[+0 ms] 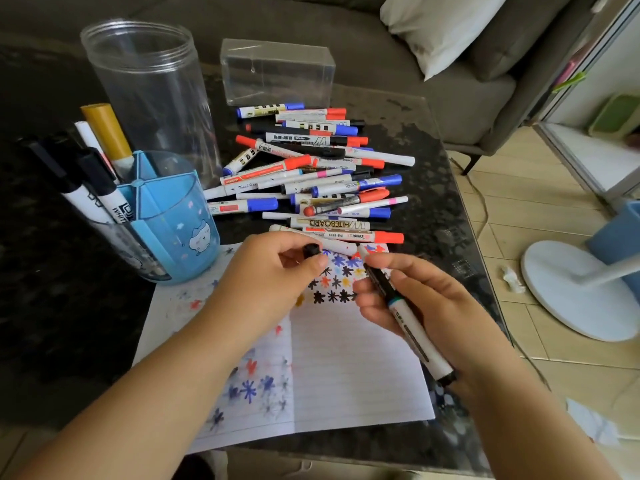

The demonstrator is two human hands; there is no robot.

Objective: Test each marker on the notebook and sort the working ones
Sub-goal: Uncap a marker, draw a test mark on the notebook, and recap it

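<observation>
At the far left, a blue pen holder [173, 216] is stood on the counter [433, 133], with several capped markers already propped in its compartments; these may be judged the sorted ones. Behind it a tall clear jar [149, 91] and a clear plastic box [277, 72] are seen, both apparently without markers in them. A loose pile of markers [311, 174] is spread across the middle of the counter, just beyond the open notebook [346, 358], whose pages are dotted with coloured star-shaped test marks.

Over the notebook, a small black cap [311, 250] is pinched at the fingertips of the left hand [273, 271]. Just to its right, an uncapped black-tipped marker [405, 313] is gripped round its barrel by the curled fingers of the right hand [426, 303], the tip pointed up toward the test marks and the tail toward the person.

The marker can be judged light, stiff and smooth-skinned, so a modest grip should suffice, though the plastic could slip. It is best taken near the tip end for writing control, clear of the wet nib. The cap is small and easily dropped; a firm fingertip pinch on its sides is advised.
</observation>
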